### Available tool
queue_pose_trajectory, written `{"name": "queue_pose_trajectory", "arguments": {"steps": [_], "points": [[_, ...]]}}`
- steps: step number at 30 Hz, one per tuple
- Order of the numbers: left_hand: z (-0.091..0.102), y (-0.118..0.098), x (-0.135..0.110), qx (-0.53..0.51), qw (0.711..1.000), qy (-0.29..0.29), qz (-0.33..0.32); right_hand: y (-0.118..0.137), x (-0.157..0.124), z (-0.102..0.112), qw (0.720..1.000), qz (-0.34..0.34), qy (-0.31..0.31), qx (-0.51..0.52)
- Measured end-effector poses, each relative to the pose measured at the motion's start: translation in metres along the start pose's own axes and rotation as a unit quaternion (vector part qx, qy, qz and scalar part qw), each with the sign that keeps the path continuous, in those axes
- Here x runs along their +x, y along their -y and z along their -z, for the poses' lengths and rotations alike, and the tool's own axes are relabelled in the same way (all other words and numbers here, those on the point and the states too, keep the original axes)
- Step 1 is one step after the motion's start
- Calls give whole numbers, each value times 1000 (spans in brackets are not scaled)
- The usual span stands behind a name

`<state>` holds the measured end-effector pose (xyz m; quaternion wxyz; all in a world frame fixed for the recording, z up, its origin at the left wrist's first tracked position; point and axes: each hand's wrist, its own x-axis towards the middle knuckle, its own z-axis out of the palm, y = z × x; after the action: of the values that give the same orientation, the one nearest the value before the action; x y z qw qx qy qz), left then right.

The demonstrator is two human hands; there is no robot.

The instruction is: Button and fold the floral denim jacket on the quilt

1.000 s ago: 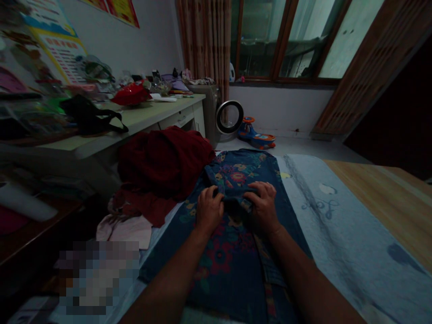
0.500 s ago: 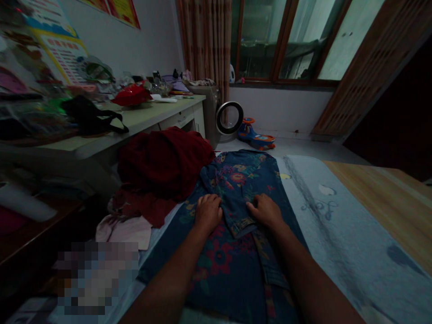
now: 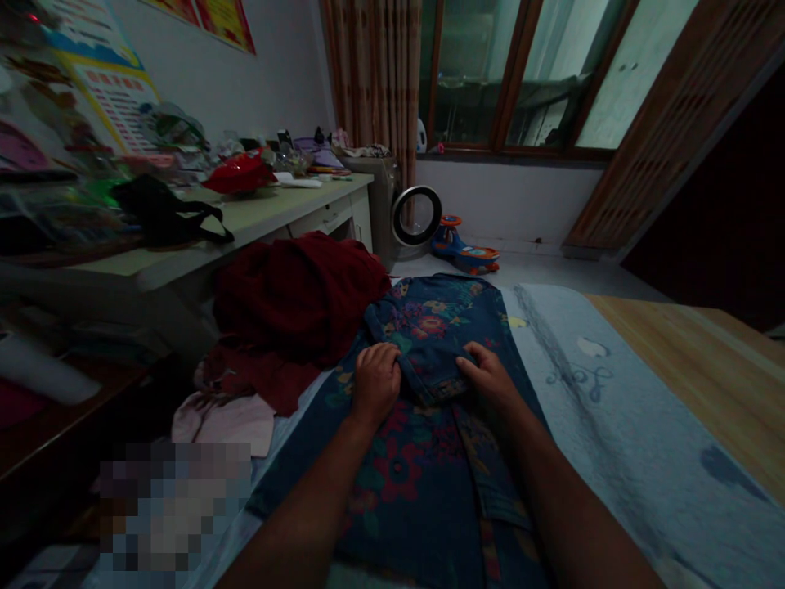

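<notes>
A dark blue floral garment point(image 3: 423, 458) lies spread on a pale blue bedsheet point(image 3: 613, 409) in front of me. Its far part is folded back toward me. My left hand point(image 3: 375, 380) is closed on the left side of that fold. My right hand point(image 3: 487, 375) pinches the fold's right side, fingers curled over the cloth edge. Both hands sit side by side at the garment's middle.
A heap of dark red clothes point(image 3: 294, 294) and a pale pink cloth point(image 3: 224, 417) lie to the left. A cluttered desk point(image 3: 245, 217) stands further left. A bare wooden board point(image 3: 705, 352) shows at right. A fan point(image 3: 417, 215) and toy car point(image 3: 463, 245) sit on the floor.
Both hands drew the folded part of the garment toward me, then shifted it slightly away again. Both stay closed on the fold.
</notes>
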<state>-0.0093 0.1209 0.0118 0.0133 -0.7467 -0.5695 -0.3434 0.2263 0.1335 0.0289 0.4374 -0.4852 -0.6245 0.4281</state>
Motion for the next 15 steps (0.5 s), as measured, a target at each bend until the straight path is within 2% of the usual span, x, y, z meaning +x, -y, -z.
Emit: {"name": "queue_pose_trajectory", "arguments": {"steps": [3,5,10,15], "points": [[1,-1,0,-19,1000,10,6,1,-1,1,972,-76,-4,224],[0,-2,0,-18,999,29,6,1,-1,3,942,-103,-20,318],[0,-6,-1,-26,996,67,-46,-6,1,12,900,-85,-28,426],[-2,-9,-5,-54,984,131,-112,-17,4,26,866,-66,-85,488]]}}
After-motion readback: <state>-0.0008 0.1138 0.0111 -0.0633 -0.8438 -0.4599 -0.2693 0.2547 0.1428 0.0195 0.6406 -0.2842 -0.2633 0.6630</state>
